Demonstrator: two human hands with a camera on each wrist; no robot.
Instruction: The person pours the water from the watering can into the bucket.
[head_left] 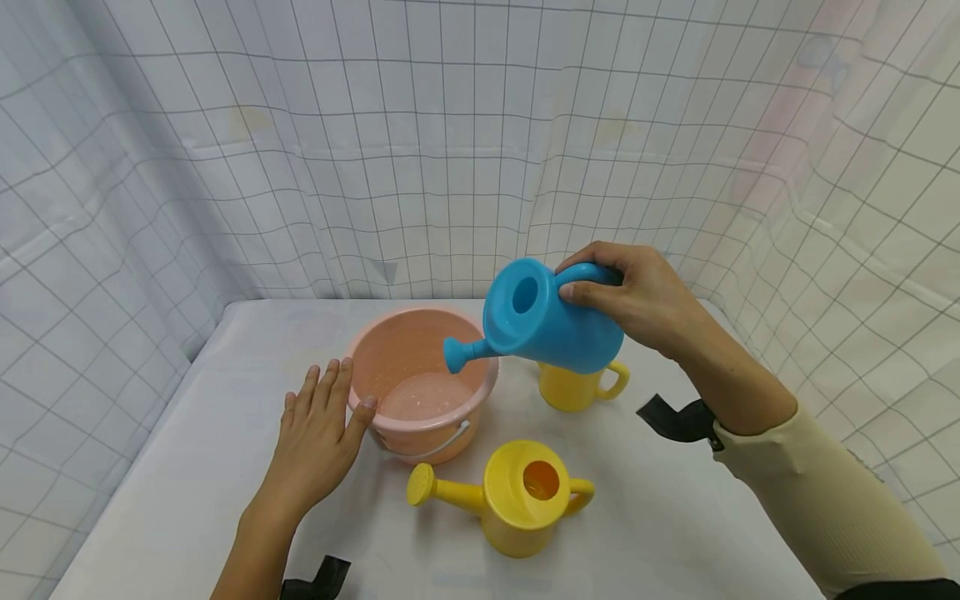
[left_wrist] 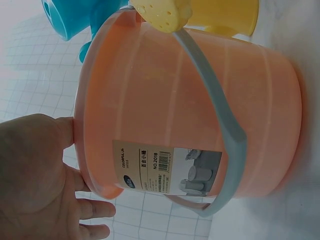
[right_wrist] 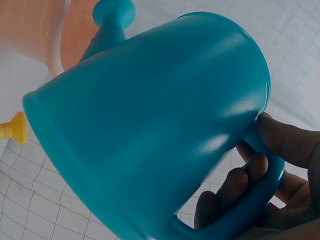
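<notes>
By its handle, my right hand (head_left: 641,292) grips a blue watering can (head_left: 570,337), fingers curled through the loop and thumb on top in the right wrist view. The can is tilted, its spout (head_left: 461,353) pointing left over the rim of a pink bucket (head_left: 420,427). At the bucket's left side, my left hand (head_left: 318,442) touches the rim with fingers extended. The left wrist view shows the bucket's label (left_wrist: 150,167) and grey handle (left_wrist: 231,135). What lies inside the blue can is hidden.
A yellow watering can (head_left: 517,517) stands in front of the bucket, spout to the left. Another yellow vessel (head_left: 570,390) with a side handle stands behind, partly covered by the blue can. The white table (head_left: 675,517) is enclosed by gridded curtains (head_left: 450,167).
</notes>
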